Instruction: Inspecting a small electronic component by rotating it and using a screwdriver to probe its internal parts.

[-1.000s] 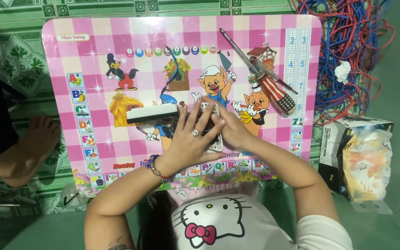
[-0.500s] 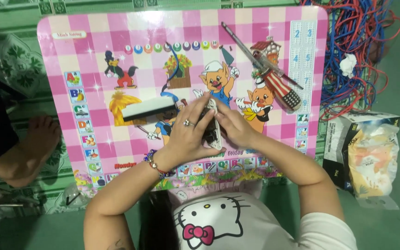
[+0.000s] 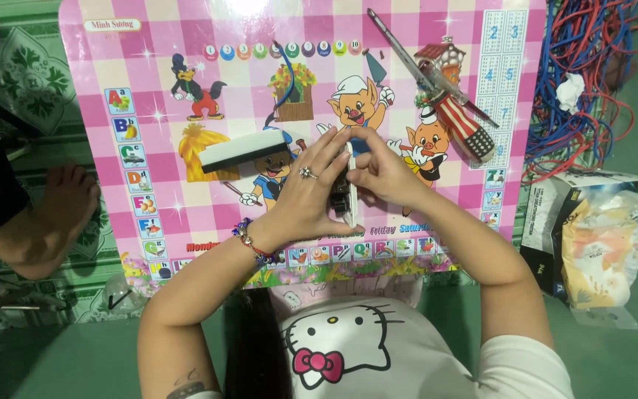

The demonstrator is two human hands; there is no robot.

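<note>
Both hands have turned the thin white device [image 3: 349,185] up on edge since a moment ago; the left hand [image 3: 306,193] and right hand [image 3: 383,171] clamp it between their fingers at the centre of the glossy pink checked cartoon board [image 3: 149,74], which lies on green patterned flooring. At 10 o'clock lies a black-and-white block [image 3: 245,150], at 2 o'clock a striped-handled screwdriver [image 3: 444,100], at 1 o'clock tangled red and blue wires [image 3: 592,66], and at 4 o'clock a crinkled yellow-and-white bag [image 3: 598,247].
</note>
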